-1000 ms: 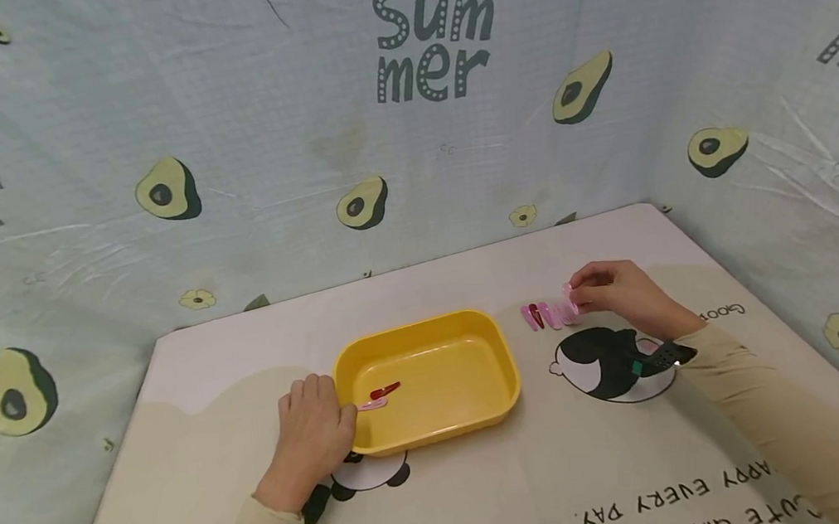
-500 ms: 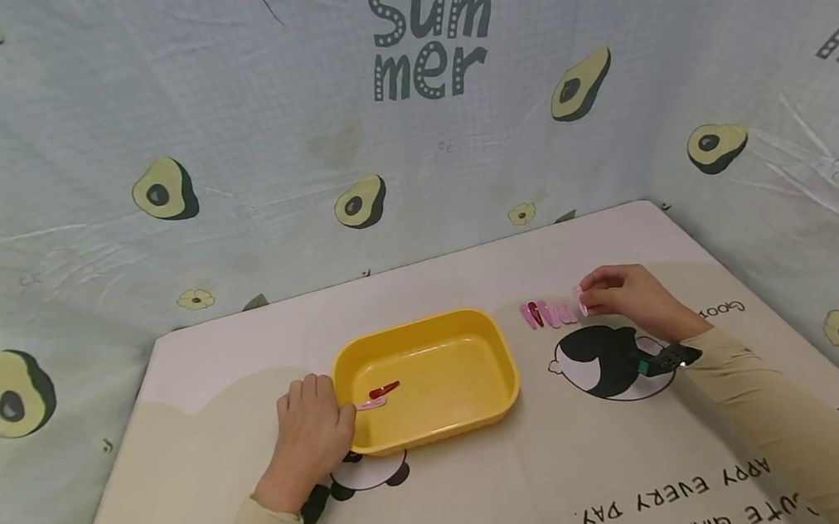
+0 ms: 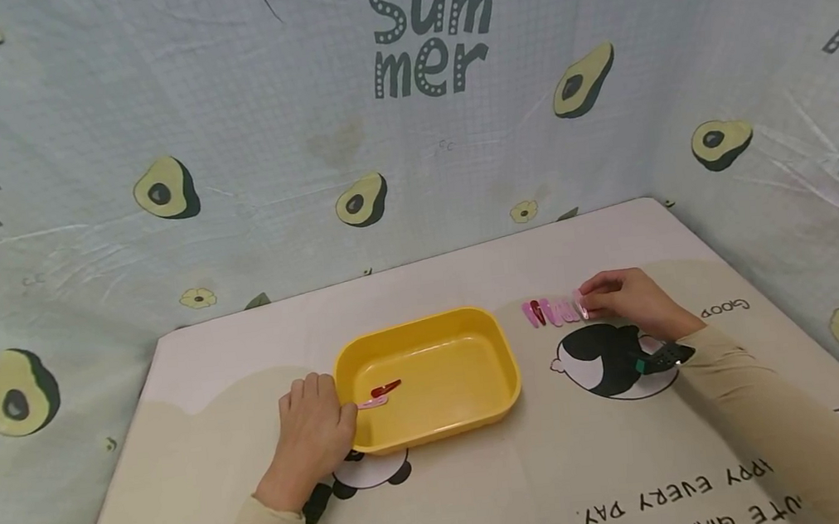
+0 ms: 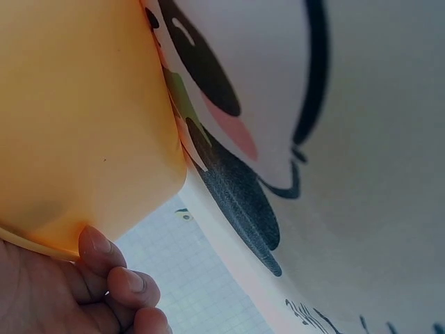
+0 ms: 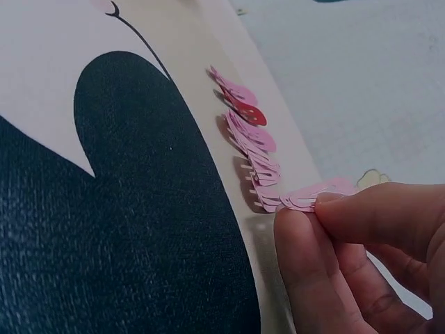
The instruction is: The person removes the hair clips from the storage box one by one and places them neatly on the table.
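Observation:
My left hand (image 3: 314, 425) grips the left rim of a yellow tray (image 3: 435, 439); in the left wrist view its fingertips (image 4: 132, 282) curl beneath the rim. Inside the tray, near that hand, lie a red hair clip (image 3: 386, 388) and a pink hair clip (image 3: 373, 402). To the tray's right, my right hand (image 3: 628, 300) pinches a pink hair clip (image 5: 306, 197) between thumb and forefinger. That clip is at the near end of a row of snap clips, most of them pink (image 5: 264, 170), with one red clip (image 5: 243, 110) among them.
The table cover (image 3: 477, 490) carries printed animals and lettering, including a black-and-white figure (image 3: 608, 362) below the row of clips. A pale curtain (image 3: 263, 101) with avocado prints rises behind the table and along its right side.
My right hand has shifted slightly right and then down with the pink hair clip, bringing it beside the row's right end. My left hand and the tray have stayed put.

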`<state>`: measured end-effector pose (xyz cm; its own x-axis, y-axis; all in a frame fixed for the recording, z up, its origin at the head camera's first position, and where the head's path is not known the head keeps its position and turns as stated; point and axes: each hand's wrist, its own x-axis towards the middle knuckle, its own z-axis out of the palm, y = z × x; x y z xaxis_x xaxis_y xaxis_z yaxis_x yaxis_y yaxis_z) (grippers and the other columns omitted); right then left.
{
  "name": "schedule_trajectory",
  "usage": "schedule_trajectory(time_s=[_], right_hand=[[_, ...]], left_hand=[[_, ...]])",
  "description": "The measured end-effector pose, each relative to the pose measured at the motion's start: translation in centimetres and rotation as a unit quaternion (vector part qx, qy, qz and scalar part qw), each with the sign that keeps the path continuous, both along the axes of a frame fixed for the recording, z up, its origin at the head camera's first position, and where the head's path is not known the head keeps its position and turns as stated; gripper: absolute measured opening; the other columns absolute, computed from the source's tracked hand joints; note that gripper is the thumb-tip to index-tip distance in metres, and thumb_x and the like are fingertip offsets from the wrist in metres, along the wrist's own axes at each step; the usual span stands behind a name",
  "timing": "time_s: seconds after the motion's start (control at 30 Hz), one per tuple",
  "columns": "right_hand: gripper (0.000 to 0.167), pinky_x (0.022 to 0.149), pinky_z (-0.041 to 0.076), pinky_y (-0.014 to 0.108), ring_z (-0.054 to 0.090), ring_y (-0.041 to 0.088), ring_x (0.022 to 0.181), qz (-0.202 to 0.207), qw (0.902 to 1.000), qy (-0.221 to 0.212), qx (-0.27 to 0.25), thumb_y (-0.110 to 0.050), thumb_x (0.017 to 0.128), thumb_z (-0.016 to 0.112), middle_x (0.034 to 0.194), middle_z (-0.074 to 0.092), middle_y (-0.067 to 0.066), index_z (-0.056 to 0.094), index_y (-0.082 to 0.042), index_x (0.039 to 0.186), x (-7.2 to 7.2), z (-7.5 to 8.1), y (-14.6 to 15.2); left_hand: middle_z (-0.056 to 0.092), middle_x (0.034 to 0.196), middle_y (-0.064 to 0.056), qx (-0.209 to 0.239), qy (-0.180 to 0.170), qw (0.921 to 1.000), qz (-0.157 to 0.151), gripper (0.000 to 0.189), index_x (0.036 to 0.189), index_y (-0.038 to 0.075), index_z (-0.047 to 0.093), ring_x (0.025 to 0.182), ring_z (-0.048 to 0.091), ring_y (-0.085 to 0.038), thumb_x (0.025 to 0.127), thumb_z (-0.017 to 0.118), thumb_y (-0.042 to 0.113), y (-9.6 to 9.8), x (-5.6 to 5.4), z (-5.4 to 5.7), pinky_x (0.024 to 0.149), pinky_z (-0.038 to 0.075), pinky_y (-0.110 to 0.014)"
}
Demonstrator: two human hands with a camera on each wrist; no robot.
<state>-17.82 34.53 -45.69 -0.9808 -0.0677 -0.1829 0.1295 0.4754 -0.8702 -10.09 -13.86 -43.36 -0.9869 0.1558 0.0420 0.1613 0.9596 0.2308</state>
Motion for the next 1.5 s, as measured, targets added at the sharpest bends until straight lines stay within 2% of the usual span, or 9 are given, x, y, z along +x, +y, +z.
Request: schedule_trajectory(time_s=[0.23, 0.6, 0.77, 0.9, 1.03, 1.27, 1.37, 1.5], right_hand=[[0.037, 0.076, 0.057, 0.016, 0.070, 0.010, 0.085, -0.002, 0.9991, 0.005, 0.042, -0.020, 0.098, 0.068, 0.123, 0.070, 0.026, 0.066, 0.004, 0.125, -0.5, -0.2, -0.3], [0.039, 0.072, 0.053, 0.016, 0.068, 0.016, 0.088, 0.012, 0.9939, 0.004, 0.109, -0.022, 0.097, 0.069, 0.120, 0.072, 0.025, 0.069, 0.005, 0.124, -1.1, 0.2, -0.6], [0.038, 0.075, 0.053, 0.018, 0.069, 0.017, 0.088, 0.020, 0.9925, -0.012, 0.120, -0.021, 0.096, 0.069, 0.121, 0.072, 0.025, 0.070, 0.004, 0.125, -1.3, 0.5, -0.7], [0.038, 0.078, 0.051, 0.021, 0.067, 0.021, 0.095, 0.027, 0.9893, -0.017, 0.142, -0.023, 0.097, 0.068, 0.123, 0.071, 0.024, 0.070, 0.002, 0.125, -1.4, 0.8, -0.8], [0.037, 0.084, 0.051, 0.029, 0.065, 0.027, 0.101, 0.029, 0.9865, -0.014, 0.161, -0.024, 0.098, 0.067, 0.121, 0.072, 0.024, 0.071, 0.001, 0.125, -1.4, 1.0, -0.9], [0.043, 0.102, 0.049, 0.055, 0.066, 0.032, 0.106, 0.012, 0.9856, -0.017, 0.168, -0.028, 0.099, 0.062, 0.116, 0.074, 0.023, 0.069, 0.004, 0.127, -1.2, 1.4, -0.9], [0.046, 0.105, 0.047, 0.059, 0.066, 0.035, 0.108, 0.005, 0.9855, -0.010, 0.169, -0.030, 0.100, 0.062, 0.117, 0.074, 0.024, 0.067, 0.005, 0.129, -1.0, 1.7, -0.9], [0.047, 0.107, 0.051, 0.055, 0.072, 0.032, 0.107, 0.001, 0.9884, 0.000, 0.152, -0.031, 0.103, 0.059, 0.121, 0.073, 0.025, 0.065, 0.005, 0.132, -0.8, 2.1, -1.1]], left_hand=[[0.041, 0.086, -0.010, -0.002, 0.004, 1.0000, -0.002, 0.019, 0.097, -0.001, 0.050, 0.086, 0.035, -0.028, 0.095, 0.048, 0.018, 0.1, 0.0, 0.1, 0.080, 0.025, -0.041], [0.041, 0.085, -0.010, 0.000, 0.008, 1.0000, -0.002, 0.019, 0.097, -0.001, 0.050, 0.085, 0.035, -0.027, 0.095, 0.049, 0.017, 0.0, 0.1, 0.1, 0.079, 0.024, -0.041], [0.041, 0.085, -0.010, 0.000, 0.009, 1.0000, -0.001, 0.019, 0.097, -0.001, 0.050, 0.085, 0.035, -0.027, 0.095, 0.049, 0.018, 0.0, 0.1, 0.1, 0.079, 0.024, -0.040], [0.041, 0.085, -0.010, -0.001, 0.012, 0.9999, -0.002, 0.018, 0.097, -0.001, 0.050, 0.084, 0.035, -0.027, 0.095, 0.049, 0.017, 0.0, 0.1, 0.0, 0.079, 0.025, -0.040], [0.041, 0.085, -0.010, -0.001, 0.013, 0.9999, -0.002, 0.019, 0.097, -0.001, 0.050, 0.084, 0.035, -0.027, 0.095, 0.049, 0.017, 0.0, 0.1, 0.0, 0.079, 0.025, -0.040], [0.041, 0.086, -0.010, 0.001, 0.007, 1.0000, 0.000, 0.020, 0.098, -0.002, 0.050, 0.085, 0.035, -0.027, 0.095, 0.049, 0.018, 0.0, 0.1, 0.1, 0.079, 0.025, -0.041], [0.041, 0.086, -0.010, 0.002, 0.004, 1.0000, 0.000, 0.020, 0.099, -0.002, 0.050, 0.085, 0.035, -0.028, 0.095, 0.049, 0.018, 0.0, 0.1, 0.1, 0.079, 0.025, -0.041], [0.041, 0.086, -0.010, 0.005, 0.007, 1.0000, -0.002, 0.020, 0.098, -0.001, 0.050, 0.085, 0.035, -0.027, 0.095, 0.049, 0.018, 0.0, 0.1, 0.0, 0.079, 0.024, -0.040]])
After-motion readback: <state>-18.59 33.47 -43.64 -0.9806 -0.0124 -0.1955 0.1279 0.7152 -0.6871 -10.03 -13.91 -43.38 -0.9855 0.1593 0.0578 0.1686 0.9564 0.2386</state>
